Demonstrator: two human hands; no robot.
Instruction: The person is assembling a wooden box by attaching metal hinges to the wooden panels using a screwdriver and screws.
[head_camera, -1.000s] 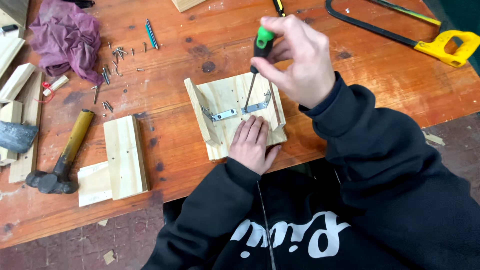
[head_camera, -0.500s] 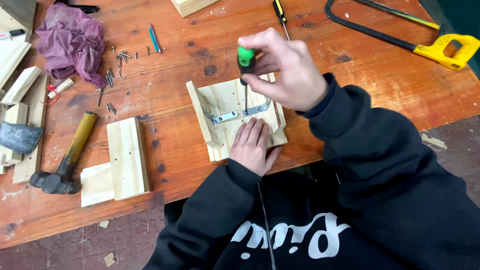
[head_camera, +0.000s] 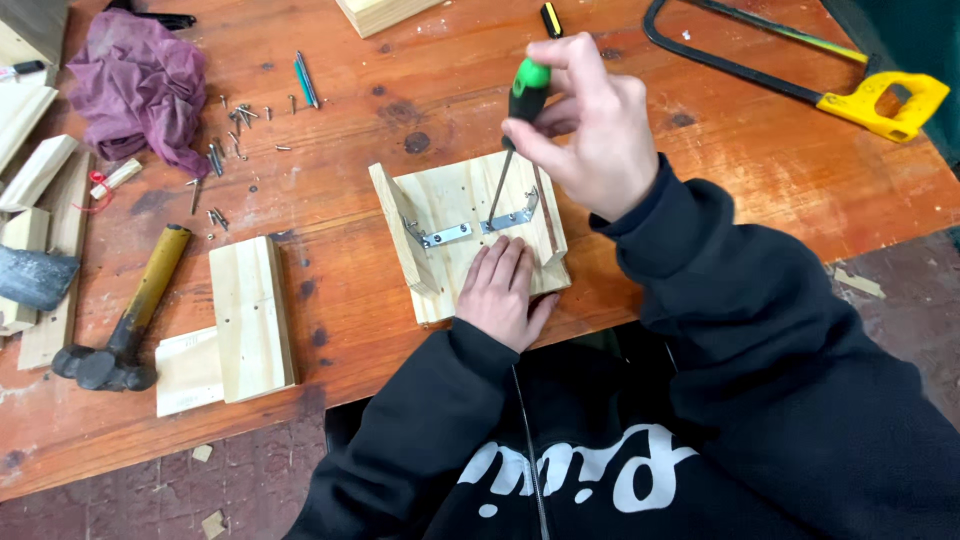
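A small pale wooden assembly (head_camera: 448, 205), a flat board with raised side pieces, lies near the front edge of the wooden workbench (head_camera: 700, 170). Two metal corner brackets (head_camera: 447, 235) sit across it. My left hand (head_camera: 503, 288) presses flat on the board just below the brackets. My right hand (head_camera: 590, 125) grips a screwdriver with a green and black handle (head_camera: 526, 88); it stands nearly upright with its tip on the right bracket.
Loose screws (head_camera: 230, 135) and a purple rag (head_camera: 140, 85) lie at the back left. A hammer (head_camera: 125, 320) and a second wooden piece (head_camera: 250, 320) rest at the front left. A yellow-handled hacksaw (head_camera: 860, 95) lies at the back right.
My right hand has shifted slightly and turned on the screwdriver handle. The left hand stays on the board.
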